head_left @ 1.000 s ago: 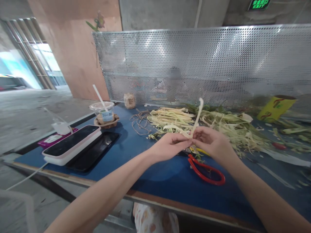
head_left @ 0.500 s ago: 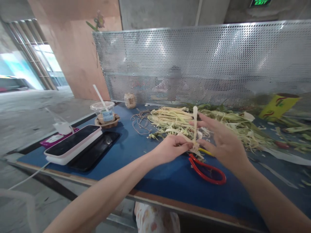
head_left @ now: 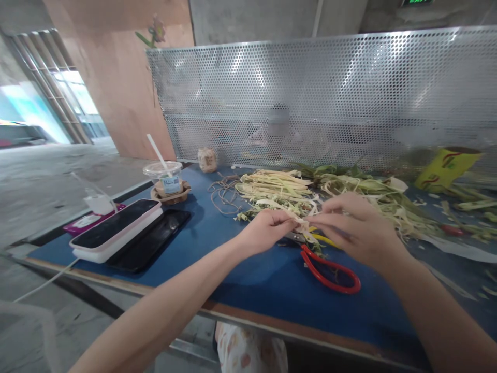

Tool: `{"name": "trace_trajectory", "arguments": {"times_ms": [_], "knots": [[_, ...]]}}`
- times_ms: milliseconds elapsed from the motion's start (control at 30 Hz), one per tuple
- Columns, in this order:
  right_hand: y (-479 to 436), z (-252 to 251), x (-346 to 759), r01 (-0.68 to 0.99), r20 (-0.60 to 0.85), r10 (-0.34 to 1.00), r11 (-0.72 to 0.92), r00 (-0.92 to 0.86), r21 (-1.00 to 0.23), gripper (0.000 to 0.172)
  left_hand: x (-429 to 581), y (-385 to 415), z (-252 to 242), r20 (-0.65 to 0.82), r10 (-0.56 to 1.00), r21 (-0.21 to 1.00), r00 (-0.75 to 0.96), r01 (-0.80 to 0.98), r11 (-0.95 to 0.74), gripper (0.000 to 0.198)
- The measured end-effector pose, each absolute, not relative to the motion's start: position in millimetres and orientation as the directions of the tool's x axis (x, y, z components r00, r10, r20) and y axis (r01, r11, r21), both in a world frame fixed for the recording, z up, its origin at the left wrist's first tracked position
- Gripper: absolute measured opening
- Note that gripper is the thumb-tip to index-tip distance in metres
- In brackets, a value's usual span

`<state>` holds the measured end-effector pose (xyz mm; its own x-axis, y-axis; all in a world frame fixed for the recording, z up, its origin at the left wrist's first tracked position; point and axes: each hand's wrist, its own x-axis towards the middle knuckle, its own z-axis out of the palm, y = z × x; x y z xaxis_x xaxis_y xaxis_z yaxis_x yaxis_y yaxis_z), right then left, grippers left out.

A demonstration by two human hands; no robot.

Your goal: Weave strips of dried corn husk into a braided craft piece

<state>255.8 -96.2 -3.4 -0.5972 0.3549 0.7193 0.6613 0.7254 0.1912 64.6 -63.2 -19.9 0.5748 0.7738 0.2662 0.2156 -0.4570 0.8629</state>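
Observation:
My left hand (head_left: 272, 230) pinches a pale plant strip (head_left: 302, 225) above the blue table. From the right, my right hand (head_left: 355, 228) reaches to the same strip, its thumb and fingers brought together at the strip's end. Just below the hands lie scissors (head_left: 337, 284) with one red and one yellow handle, their blades partly hidden. Behind them is a pile of pale green and yellow stalks (head_left: 275, 184), and leafy scraps (head_left: 361, 184) spread to the right.
On the left of the blue table (head_left: 229, 269) are a dark phone (head_left: 149, 241), a pale-cased device (head_left: 116, 230) and a lidded cup (head_left: 166, 181). String (head_left: 225, 194) lies centrally. A yellow container (head_left: 446, 168) stands right. A perforated metal screen (head_left: 310, 98) rises behind.
The pale stalk that stood upright between my hands is no longer upright. My right hand's fingers have come down and closed near the left fingertips.

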Motion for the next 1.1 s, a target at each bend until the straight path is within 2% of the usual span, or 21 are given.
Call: {"name": "trace_trajectory", "arguments": {"times_ms": [267,567,733,933,1100], "knots": [[-96.0,-1.9,257.1,0.674,0.671,0.463,0.735,-0.579,0.074,0.013,62.0,-62.8,-18.9,0.316,0.747,0.824,0.585,0.22,-0.521,0.037],[-93.7,-7.6,255.0,0.681,0.613,0.483,0.721,-0.625,0.127,0.017,62.8,-62.9,-20.4,0.34,0.737,0.819,0.584,0.202,-0.538,0.036],[-93.3,-12.2,254.0,0.691,0.652,0.476,0.716,-0.59,0.102,0.019,63.2,-61.9,-22.5,0.322,0.76,0.835,0.565,0.208,-0.509,0.036],[-93.6,-9.8,250.2,0.677,0.648,0.411,0.7,-0.641,0.226,0.015,64.2,-61.7,-21.4,0.313,0.773,0.837,0.551,0.224,-0.499,0.038],[-97.5,-6.0,245.2,0.698,0.635,0.441,0.679,-0.634,0.226,0.015,64.7,-61.6,-22.3,0.322,0.776,0.843,0.543,0.209,-0.496,0.038]]}}
